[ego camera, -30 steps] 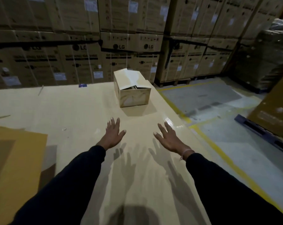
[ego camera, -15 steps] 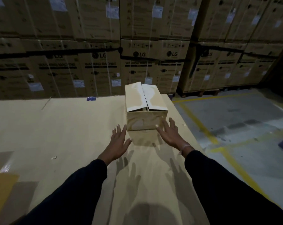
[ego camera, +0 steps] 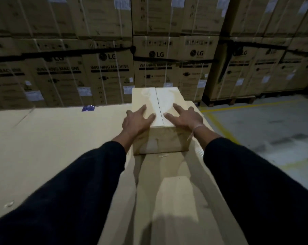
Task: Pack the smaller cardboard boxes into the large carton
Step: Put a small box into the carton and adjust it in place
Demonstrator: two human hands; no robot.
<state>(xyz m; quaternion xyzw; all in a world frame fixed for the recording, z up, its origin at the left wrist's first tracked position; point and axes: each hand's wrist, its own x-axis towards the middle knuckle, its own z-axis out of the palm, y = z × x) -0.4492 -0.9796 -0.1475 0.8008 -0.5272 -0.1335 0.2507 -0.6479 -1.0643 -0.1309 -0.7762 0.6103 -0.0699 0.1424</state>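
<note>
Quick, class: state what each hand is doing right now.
Left hand: open, fingers spread flat on the small cardboard box.
Right hand: open, fingers flat on the same box.

Both hands flat on box [ego camera: 159, 110] top: left hand [ego camera: 136, 121] and right hand [ego camera: 186, 118] either side of flap seam. Box on cardboard sheet [ego camera: 52, 138]; stacked cartons [ego camera: 107, 68] behind.

small carton labels [ego camera: 84, 91] blurred, unreadable
</note>
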